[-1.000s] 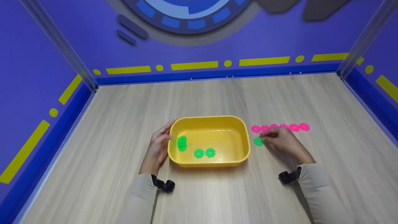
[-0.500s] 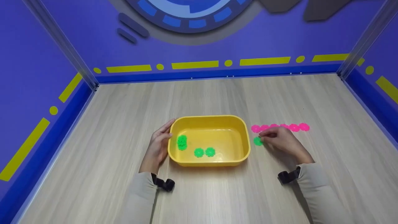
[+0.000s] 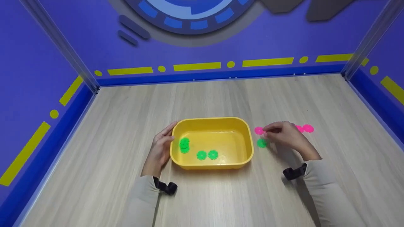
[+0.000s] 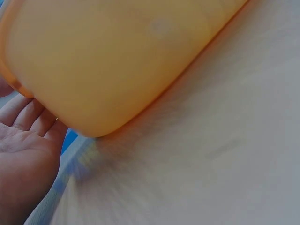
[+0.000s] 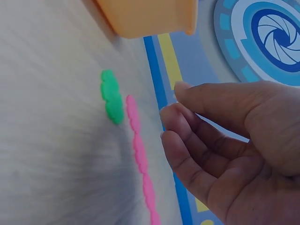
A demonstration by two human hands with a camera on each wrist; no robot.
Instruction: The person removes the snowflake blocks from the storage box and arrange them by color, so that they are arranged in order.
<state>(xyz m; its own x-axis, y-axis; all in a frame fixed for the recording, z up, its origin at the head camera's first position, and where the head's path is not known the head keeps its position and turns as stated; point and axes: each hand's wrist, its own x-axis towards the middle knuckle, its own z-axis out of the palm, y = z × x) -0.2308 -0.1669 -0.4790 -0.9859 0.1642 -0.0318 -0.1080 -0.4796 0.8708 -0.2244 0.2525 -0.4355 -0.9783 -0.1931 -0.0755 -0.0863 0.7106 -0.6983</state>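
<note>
On the left, my left hand (image 3: 158, 152) grips the yellow tub (image 3: 212, 166) by its side, thumb near the rim; the left wrist view has the palm (image 4: 28, 154) beside the tub wall (image 4: 103, 70). Several green flower discs (image 3: 201, 155) lie inside. My right hand (image 3: 288, 137) hovers over a pink row (image 3: 259, 130), partly covering it. In the right wrist view that hand (image 5: 234, 145) holds nothing, its fingers bent and thumb apart from them. Below the pink row lies green (image 3: 261, 143), which the right wrist view shows as lobed pieces (image 5: 112, 96) beside the pink (image 5: 140, 154).
The wooden tabletop (image 3: 151, 107) is bordered by a blue-purple back wall (image 3: 202, 52) and side walls. The tub stands left of the pink row.
My right hand has let go of the green disc and risen slightly up and away from it. More of the pink row is covered by the hand. The left hand stays on the tub.
</note>
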